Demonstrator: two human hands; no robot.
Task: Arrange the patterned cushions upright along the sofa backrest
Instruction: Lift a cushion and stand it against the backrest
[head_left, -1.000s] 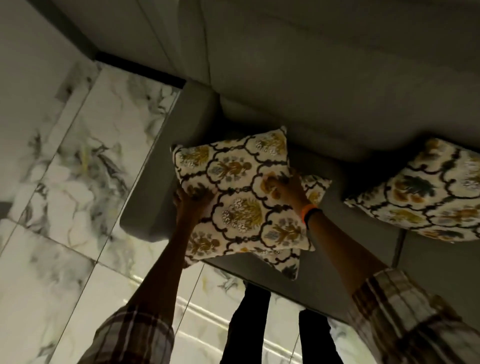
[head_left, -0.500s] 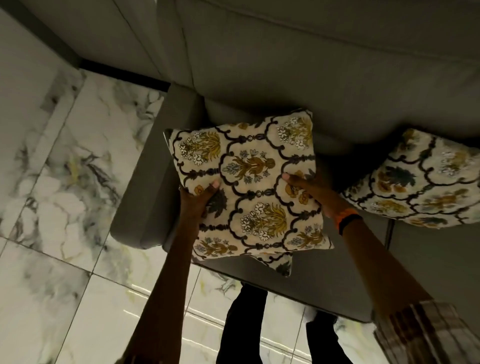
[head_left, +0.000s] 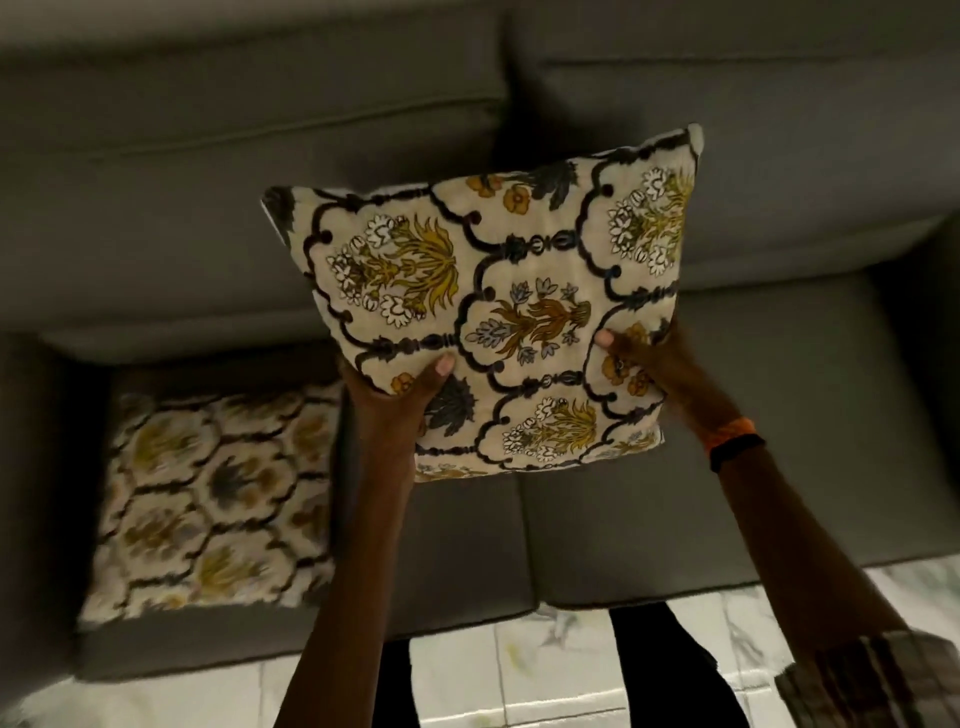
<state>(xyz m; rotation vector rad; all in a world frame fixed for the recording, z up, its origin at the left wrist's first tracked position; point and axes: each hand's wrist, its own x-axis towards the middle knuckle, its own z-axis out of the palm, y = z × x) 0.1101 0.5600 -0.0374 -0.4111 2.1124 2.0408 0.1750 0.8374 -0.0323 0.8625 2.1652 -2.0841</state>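
Both hands hold one patterned cushion up in the air over the sofa seat, so it can go against the backrest. The left hand pinches its edge at 7 o'clock, the right hand at 4 o'clock (thumbs in front). Another cushion, blurry, probably lies flat at 8 o'clock.

Cream cushion with black lattice and yellow, blue floral print, raised off the seat at center, face to camera, tilted, top corner at 1 o'clock. Second cushion, same print, blurred, lies flat on sofa seat at 8 o'clock.
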